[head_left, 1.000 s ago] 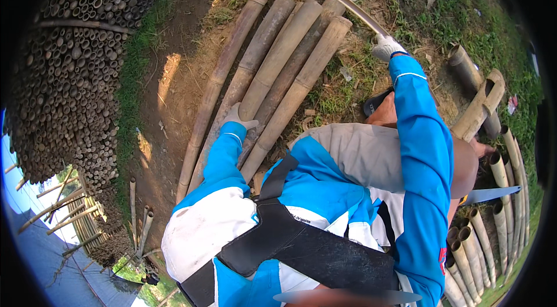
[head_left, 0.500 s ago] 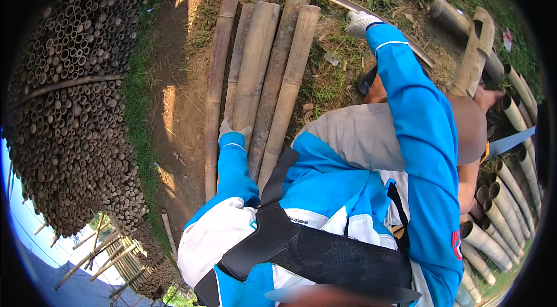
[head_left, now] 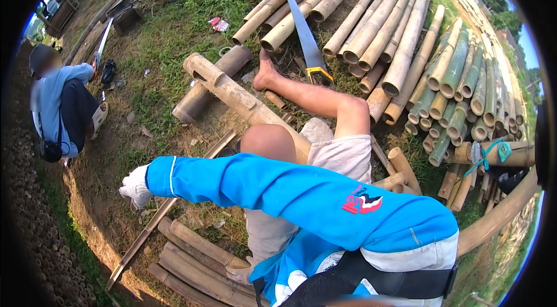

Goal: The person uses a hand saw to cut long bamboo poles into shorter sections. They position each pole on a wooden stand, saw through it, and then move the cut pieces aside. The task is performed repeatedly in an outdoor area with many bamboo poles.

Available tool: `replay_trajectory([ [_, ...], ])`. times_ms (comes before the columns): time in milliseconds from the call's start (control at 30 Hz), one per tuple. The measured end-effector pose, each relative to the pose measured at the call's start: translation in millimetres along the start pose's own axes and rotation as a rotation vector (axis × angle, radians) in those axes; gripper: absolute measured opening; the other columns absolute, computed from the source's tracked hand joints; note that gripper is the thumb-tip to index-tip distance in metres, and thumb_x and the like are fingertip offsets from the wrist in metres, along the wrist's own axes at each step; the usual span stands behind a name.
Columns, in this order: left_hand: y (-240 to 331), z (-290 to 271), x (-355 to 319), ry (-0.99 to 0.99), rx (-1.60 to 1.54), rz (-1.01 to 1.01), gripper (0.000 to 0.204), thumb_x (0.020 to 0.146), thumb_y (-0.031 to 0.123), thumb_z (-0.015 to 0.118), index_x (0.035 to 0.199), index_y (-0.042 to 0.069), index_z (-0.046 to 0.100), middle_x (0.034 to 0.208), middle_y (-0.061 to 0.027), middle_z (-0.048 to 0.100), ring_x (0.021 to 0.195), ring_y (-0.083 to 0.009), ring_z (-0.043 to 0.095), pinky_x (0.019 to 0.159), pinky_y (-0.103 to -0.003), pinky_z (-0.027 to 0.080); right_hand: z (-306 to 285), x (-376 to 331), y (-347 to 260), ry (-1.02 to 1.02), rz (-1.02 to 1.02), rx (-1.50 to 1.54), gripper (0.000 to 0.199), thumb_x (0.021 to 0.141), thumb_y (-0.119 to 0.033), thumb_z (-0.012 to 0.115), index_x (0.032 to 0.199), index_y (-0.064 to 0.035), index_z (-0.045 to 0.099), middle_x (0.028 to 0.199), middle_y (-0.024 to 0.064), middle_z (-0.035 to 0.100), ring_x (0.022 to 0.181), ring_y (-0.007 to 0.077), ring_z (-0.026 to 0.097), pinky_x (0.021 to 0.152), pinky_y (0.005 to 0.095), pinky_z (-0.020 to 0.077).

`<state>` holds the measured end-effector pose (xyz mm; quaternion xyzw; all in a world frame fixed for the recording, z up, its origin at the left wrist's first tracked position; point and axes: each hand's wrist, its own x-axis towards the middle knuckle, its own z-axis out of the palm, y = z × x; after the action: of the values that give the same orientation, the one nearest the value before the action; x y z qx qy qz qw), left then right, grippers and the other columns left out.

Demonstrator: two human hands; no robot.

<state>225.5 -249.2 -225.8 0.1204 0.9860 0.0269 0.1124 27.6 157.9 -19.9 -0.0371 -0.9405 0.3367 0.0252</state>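
My right arm reaches across to the left in a blue sleeve. Its hand, in a white knit glove [head_left: 136, 187], is just past a long split bamboo strip [head_left: 136, 242] that runs under my sleeve. Its fingers look loosely apart, with nothing visible in them. Low in the picture, my left hand [head_left: 239, 273], also gloved, lies with outstretched fingers on several bamboo poles [head_left: 197, 263] beside my leg. Over my bent knee, a notched bamboo piece [head_left: 243, 101] rests across a thicker bamboo log [head_left: 212, 84].
A handsaw [head_left: 307, 37] with a yellow and black handle leans by stacked bamboo poles [head_left: 400, 60] beyond my bare foot. At the left, another person [head_left: 64, 95] squats with a long blade [head_left: 104, 40]. Cut bamboo ends [head_left: 43, 249] fill the lower left.
My view has turned right, bringing the squatting person and more stacked poles into sight. My right hand, earlier at the bamboo strip, now appears off it. My left hand stays on the poles.
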Motion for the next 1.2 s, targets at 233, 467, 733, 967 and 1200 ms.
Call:
replay_trajectory([
  [233,58.3,-28.7,47.3,0.393,-0.256,0.301,0.082,0.09,0.043,0.083,0.153,0.0,0.052,0.154,-0.0329,0.047,0.142,-0.0508,0.047,0.117,-0.061,0.045,-179.9,-139.0,136.6,0.58,0.202,-0.066,0.059,0.096,-0.038,0.072,0.147,-0.0095,0.061,0.131,0.0228,0.068,0.122,0.0431,0.067,0.103,0.051,0.0568],
  [467,134.2,-41.1,106.2,0.235,-0.689,0.483,0.074,0.094,0.041,0.082,0.149,-0.002,0.057,0.145,-0.0324,0.058,0.133,-0.048,0.057,0.113,-0.059,0.048,-111.3,-534.4,270.5,1.388,1.337,-0.445,0.071,0.092,-0.043,0.078,0.145,-0.0004,0.058,0.132,0.0287,0.063,0.12,0.0471,0.063,0.106,0.0523,0.0525],
  [733,197.6,-74.1,162.4,0.123,-0.921,0.45,0.062,0.1,0.024,0.077,0.153,0.003,0.055,0.144,-0.0245,0.062,0.131,-0.0354,0.061,0.11,-0.048,0.053,-84.6,-732.7,287.4,1.969,0.986,1.257,0.106,0.095,-0.062,0.078,0.165,0.0039,0.034,0.165,0.0239,0.045,0.137,0.0451,0.056,0.122,0.055,0.0411],
  [967,221.3,-168.6,177.5,0.43,-1.094,0.419,0.05,0.106,0.017,0.073,0.151,0.002,0.058,0.141,-0.0194,0.065,0.129,-0.0276,0.065,0.109,-0.041,0.057,-107.8,-706.1,319.8,2.166,0.932,1.482,0.064,0.093,-0.045,0.088,0.144,-0.0212,0.058,0.14,0.0168,0.057,0.12,0.0386,0.06,0.096,0.0557,0.0573],
  [1200,245.8,-273.0,132.2,0.46,-1.295,0.694,0.047,0.107,0.014,0.069,0.149,-0.004,0.057,0.14,-0.0208,0.065,0.128,-0.0298,0.066,0.108,-0.041,0.057,-105.6,-692.2,299.4,2.005,0.369,1.724,0.055,0.097,-0.04,0.084,0.136,-0.007,0.063,0.121,0.0213,0.069,0.107,0.0393,0.068,0.085,0.0497,0.0641],
])
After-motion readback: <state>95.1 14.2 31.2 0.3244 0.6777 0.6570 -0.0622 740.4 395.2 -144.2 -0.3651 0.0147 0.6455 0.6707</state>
